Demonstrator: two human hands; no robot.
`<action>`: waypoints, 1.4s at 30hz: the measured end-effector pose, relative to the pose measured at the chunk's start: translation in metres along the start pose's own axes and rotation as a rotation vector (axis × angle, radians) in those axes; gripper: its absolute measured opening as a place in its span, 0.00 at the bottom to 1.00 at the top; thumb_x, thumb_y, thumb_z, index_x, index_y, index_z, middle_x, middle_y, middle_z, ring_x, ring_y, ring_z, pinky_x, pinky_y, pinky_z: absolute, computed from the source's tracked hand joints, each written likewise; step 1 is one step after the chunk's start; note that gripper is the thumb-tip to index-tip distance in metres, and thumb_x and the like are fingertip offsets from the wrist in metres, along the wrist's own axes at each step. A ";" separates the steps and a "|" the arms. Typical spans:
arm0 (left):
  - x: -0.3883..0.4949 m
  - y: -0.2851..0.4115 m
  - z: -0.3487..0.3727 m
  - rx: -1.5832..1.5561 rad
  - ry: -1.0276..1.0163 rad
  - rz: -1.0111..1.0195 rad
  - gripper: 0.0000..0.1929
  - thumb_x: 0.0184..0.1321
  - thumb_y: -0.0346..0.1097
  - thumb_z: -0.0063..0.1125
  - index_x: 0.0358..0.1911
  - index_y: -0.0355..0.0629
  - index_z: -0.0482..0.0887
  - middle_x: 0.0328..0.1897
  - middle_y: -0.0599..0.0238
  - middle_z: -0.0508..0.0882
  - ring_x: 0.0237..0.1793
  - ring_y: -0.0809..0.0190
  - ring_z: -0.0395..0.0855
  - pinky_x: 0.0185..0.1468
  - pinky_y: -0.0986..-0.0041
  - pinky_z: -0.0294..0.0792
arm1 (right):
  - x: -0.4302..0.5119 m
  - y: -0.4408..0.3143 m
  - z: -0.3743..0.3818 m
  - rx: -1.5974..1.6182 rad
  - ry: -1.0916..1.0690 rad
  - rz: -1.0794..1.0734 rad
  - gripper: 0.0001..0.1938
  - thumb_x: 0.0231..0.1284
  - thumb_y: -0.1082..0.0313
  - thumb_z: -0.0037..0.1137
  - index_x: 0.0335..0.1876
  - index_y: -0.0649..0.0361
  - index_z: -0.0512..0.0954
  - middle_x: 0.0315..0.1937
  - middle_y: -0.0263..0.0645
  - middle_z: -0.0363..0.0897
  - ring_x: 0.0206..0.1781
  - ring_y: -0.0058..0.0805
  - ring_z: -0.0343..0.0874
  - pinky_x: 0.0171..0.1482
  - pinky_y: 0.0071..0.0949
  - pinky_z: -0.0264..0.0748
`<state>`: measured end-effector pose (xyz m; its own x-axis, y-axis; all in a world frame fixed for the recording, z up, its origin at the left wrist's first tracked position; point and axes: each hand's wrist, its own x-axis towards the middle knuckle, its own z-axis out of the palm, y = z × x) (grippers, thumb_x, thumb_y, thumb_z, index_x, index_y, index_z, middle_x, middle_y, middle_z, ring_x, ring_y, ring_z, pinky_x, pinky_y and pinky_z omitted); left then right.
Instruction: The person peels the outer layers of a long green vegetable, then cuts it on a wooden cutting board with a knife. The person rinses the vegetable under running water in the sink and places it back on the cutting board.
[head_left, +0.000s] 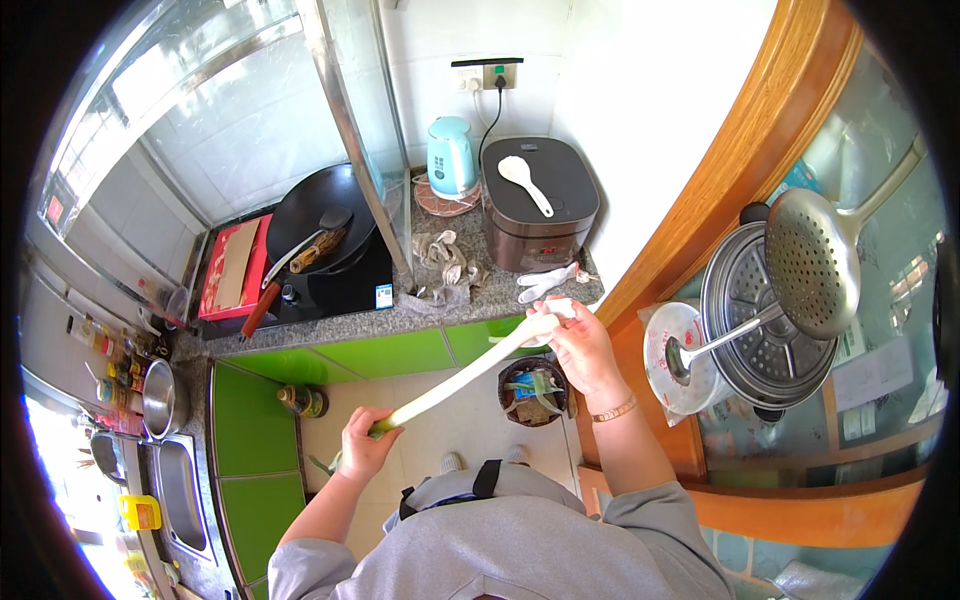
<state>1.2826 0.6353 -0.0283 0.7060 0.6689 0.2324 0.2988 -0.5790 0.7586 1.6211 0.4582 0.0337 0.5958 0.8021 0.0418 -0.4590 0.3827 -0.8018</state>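
A long leek (465, 377), white along most of its length and green at the lower left, is stretched between my two hands. My left hand (367, 444) is closed around its green end, and a bit of leaf hangs below that hand. At the white end, my right hand (581, 346) grips the stalk, with a pale outer layer loose around the fingers. Beneath the right hand, a waste bin (532, 391) on the floor holds leek leaves and scraps.
The counter (352, 324) bears a wok (322, 217), a red box (217, 281), rags (450, 270), a kettle (451, 159) and a rice cooker (540, 202). A steamer pot (750, 322) and skimmer (814, 262) stand at right. A bottle (304, 401) is on the floor; a sink (184, 499) lies left.
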 end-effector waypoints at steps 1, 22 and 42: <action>0.000 0.001 0.000 -0.016 -0.013 -0.022 0.17 0.44 0.24 0.75 0.39 0.39 0.85 0.35 0.59 0.83 0.36 0.57 0.82 0.42 0.71 0.75 | 0.000 0.002 0.000 0.008 -0.005 -0.017 0.20 0.64 0.82 0.51 0.62 0.68 0.69 0.56 0.45 0.76 0.62 0.37 0.77 0.61 0.30 0.76; -0.013 0.000 0.015 -0.007 0.035 -0.043 0.17 0.43 0.25 0.76 0.39 0.41 0.85 0.38 0.57 0.82 0.38 0.54 0.82 0.41 0.68 0.76 | -0.002 0.022 -0.007 0.186 0.068 -0.077 0.24 0.55 0.91 0.44 0.58 0.62 0.71 0.55 0.46 0.78 0.64 0.43 0.75 0.67 0.38 0.72; -0.015 -0.020 0.008 -0.449 -0.410 -0.568 0.18 0.58 0.30 0.68 0.53 0.36 0.84 0.36 0.71 0.85 0.36 0.72 0.79 0.44 0.78 0.71 | -0.003 0.017 -0.010 -0.320 0.064 -0.173 0.19 0.64 0.80 0.58 0.59 0.63 0.72 0.51 0.36 0.79 0.52 0.20 0.79 0.54 0.20 0.75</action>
<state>1.2710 0.6335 -0.0516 0.7292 0.5300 -0.4329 0.4564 0.0946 0.8847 1.6175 0.4578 0.0139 0.6914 0.7036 0.1637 -0.1248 0.3395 -0.9323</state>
